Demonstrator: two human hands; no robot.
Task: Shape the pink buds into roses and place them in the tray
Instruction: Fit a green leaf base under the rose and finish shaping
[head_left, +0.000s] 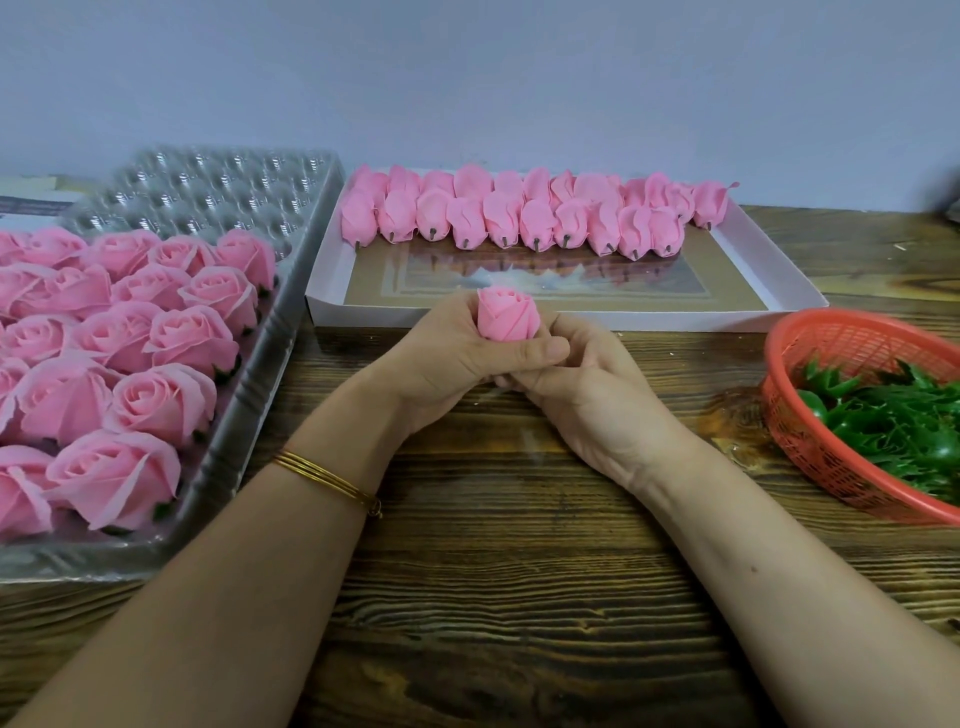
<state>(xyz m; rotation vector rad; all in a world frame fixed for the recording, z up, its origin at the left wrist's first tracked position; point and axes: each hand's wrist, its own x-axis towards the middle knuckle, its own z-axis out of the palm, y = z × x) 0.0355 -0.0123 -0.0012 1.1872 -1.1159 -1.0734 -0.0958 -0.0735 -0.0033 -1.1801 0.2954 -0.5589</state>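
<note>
Forearms (234, 597): two, bare, over wooden tabletop (493, 613); gold bangle (328, 482) on left wrist.

Left hand (447, 358): fingers curled round bud (506, 314), thumb laid across its base.

Right hand (592, 384): fingers curled in under the bud's base, against the left thumb; the stem itself is hidden.

Bud: pink, upright, petals wrapped tight. Held above mid-tabletop, just before the box (571, 318); not yet in tray (244, 415).

Tray: clear plastic, left. Near cells filled with opened roses (192, 340); far cells vacant.

Box: white, shallow. Spare buds (519, 221) in two rows along its far side, stems toward the viewer.

Basket (852, 340): red mesh, right; green calyxes (893, 421) inside.

Step, as judged: opening the bud into a rose.

Method advised:
- Steady the base with one hand and turn outer petals outward one at a time with the other thumb, working round evenly.
- Use light pressure, as the petals look thin and likely to crease or tear.
- Leave the centre coiled.
- Match the spread of the finished roses, then seat upright in the next vacant cell.
</note>
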